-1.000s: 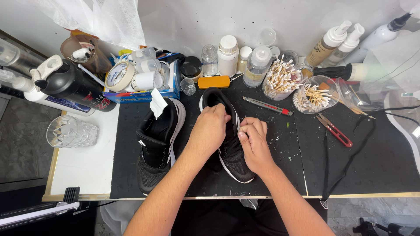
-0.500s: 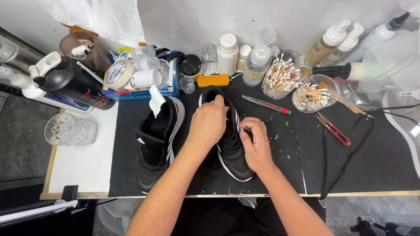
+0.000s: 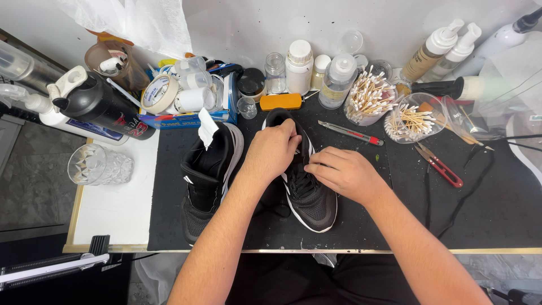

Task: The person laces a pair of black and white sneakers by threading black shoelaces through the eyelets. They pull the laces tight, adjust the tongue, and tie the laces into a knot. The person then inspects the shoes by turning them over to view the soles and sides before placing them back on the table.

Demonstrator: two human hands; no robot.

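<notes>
Lengthwise, shoe (image 3: pixel 313 203) toe toward person.

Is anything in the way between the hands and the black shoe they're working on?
No, nothing visible is. The left hand already rests on the black shoe near its opening, and the right hand touches its laces. The second shoe sits off to the left side, apart from both.
</notes>
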